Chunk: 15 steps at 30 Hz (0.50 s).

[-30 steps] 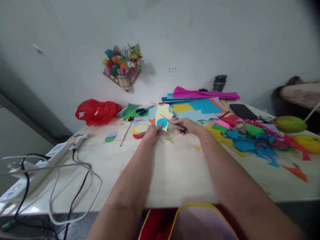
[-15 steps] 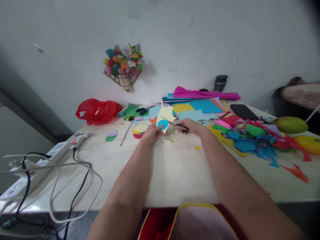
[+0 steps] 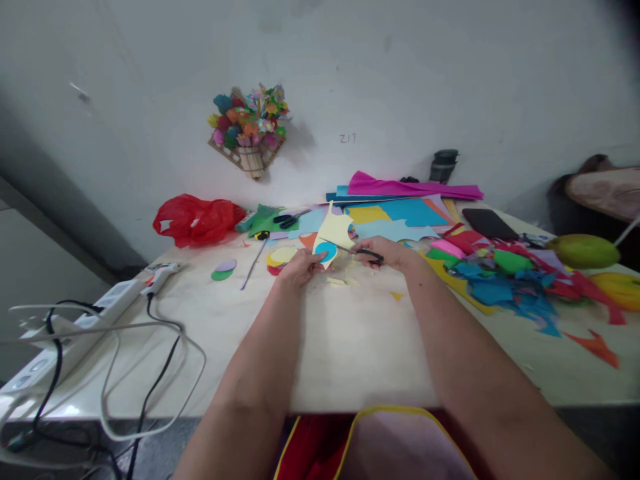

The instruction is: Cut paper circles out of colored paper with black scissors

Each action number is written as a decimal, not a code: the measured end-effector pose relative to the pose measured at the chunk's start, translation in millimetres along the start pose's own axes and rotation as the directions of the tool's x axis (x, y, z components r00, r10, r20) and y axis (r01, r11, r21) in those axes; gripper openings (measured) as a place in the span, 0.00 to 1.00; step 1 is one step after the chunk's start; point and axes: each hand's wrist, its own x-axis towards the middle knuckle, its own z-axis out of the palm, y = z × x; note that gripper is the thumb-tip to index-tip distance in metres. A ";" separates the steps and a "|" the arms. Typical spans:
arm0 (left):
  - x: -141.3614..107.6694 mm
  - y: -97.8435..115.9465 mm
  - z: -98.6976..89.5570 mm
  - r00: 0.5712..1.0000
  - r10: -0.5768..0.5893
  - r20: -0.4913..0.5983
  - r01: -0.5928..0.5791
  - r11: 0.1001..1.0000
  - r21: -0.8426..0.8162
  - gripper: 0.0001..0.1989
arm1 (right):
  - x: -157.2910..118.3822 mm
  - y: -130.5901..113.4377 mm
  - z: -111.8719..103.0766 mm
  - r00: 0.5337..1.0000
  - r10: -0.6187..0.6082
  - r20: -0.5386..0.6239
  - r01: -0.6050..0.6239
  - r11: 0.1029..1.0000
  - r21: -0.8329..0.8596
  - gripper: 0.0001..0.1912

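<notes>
My left hand [image 3: 300, 267] is closed on a cream paper sheet [image 3: 336, 228] with a blue paper circle [image 3: 326, 251] laid over its lower part. The thumb presses on the circle. My right hand [image 3: 383, 252] grips black-handled scissors [image 3: 369, 254], whose blades lie across the cream paper just above the circle. Small cream offcuts [image 3: 345, 281] lie on the table beneath the hands. Left of my left hand sit stacked paper circles in cream, yellow and red [image 3: 281, 257]. Farther left are a lilac and a green circle [image 3: 222, 274].
Coloured scraps [image 3: 505, 280] are heaped on the right, near a green mango-like fruit [image 3: 583, 251] and a black phone-like object [image 3: 489, 223]. Behind lie paper sheets [image 3: 415, 212], a second pair of scissors [image 3: 287, 219] and a red plastic bag [image 3: 197, 220]. Power strips [image 3: 100, 320] with cables occupy the left.
The cream paper has tilted slightly to the right in my left hand. The scissors and my right hand have shifted a little rightward. The view has moved slightly.
</notes>
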 end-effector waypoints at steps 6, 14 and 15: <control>1.2 -1.8 0.6 1.000 0.023 0.011 -0.023 1.000 0.018 0.13 | -3.8 -7.4 7.5 1.000 0.003 0.017 -0.003 1.000 -0.028 0.07; 2.6 -4.0 2.8 0.998 0.062 0.015 -0.063 0.998 0.015 0.14 | -9.8 -20.5 16.9 1.000 0.024 -0.004 -0.024 0.999 0.035 0.21; 2.9 -4.2 2.7 0.998 0.067 0.013 -0.067 0.998 0.017 0.14 | -9.4 -20.9 17.5 0.999 0.039 -0.011 -0.038 0.998 0.047 0.23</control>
